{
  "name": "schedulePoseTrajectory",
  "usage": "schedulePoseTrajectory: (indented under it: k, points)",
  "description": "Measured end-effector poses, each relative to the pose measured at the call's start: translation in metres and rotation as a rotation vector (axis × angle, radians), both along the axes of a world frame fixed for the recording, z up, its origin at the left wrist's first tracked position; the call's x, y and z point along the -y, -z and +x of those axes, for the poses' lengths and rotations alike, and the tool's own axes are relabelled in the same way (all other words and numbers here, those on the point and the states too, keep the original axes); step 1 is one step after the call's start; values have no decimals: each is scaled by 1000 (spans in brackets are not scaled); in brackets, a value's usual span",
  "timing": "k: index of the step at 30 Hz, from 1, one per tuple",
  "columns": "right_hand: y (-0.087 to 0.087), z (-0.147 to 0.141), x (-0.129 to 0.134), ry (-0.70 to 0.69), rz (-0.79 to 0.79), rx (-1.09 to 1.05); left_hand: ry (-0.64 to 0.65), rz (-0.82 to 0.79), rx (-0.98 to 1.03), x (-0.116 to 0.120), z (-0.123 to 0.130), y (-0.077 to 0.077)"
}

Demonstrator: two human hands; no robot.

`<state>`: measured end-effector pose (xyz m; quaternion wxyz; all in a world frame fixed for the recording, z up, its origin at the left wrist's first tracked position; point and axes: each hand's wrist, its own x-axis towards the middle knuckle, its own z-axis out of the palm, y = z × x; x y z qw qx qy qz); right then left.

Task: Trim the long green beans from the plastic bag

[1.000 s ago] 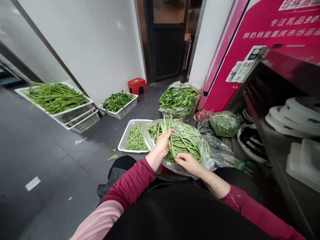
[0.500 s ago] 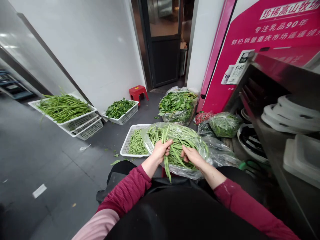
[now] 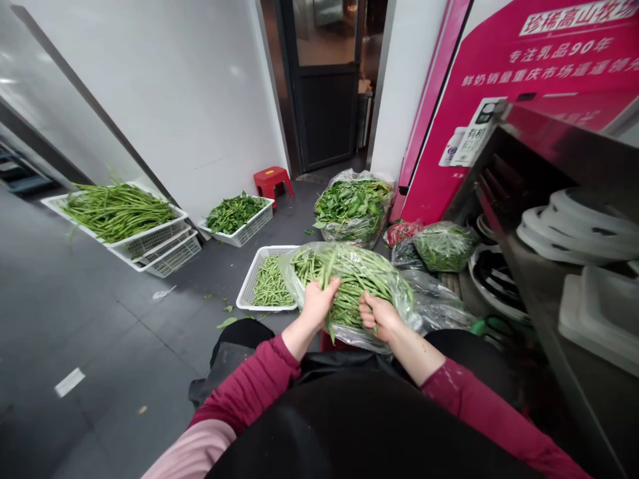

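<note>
A clear plastic bag (image 3: 294,283) full of long green beans (image 3: 352,283) lies open in front of my knees. Over its left part, my left hand (image 3: 320,303) is closed around a few green beans, whose ends stick out above and below the fist. My right hand (image 3: 378,314) is at the bag's right front, fingers curled in against the beans; whether a bean is between them is hard to make out. Left of the bag, a white basket (image 3: 243,293) holds short pieces of green bean (image 3: 272,283), partly covered by the bag's edge.
Stacked white baskets (image 3: 174,256) with long green stalks stand at the left. Behind are a basket of leafy greens (image 3: 234,211), a red stool (image 3: 273,183) and a bag of leaves (image 3: 354,206). A metal shelf (image 3: 544,279) with white lids stands close on my right.
The long beans hanging below my left hand have drawn up, with less showing beneath the fist. My right hand's fingers have curled in more. The view has shifted slightly.
</note>
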<state>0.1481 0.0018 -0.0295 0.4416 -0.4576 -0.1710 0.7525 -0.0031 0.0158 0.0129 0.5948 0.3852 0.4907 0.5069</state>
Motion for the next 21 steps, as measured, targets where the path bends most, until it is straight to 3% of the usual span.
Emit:
schedulePoseTrajectory:
  k: [4,8,11,14,18,21]
  points:
    - [8,10,-12,164,-71,35,133,51,-48,18,9,-5]
    - [1,2,-2,-32,52,29,265,-67,16,14,14,-4]
    - [-10,-9,9,-240,148,-57,227,-115,16,6,14,2]
    - [-16,-11,17,-352,225,-138,231,-124,63,0,9,7]
    - [-18,-5,21,-349,269,-135,163,-91,113,-7,1,8]
    - [-14,-8,18,-230,223,-52,72,-33,2,-3,3,4]
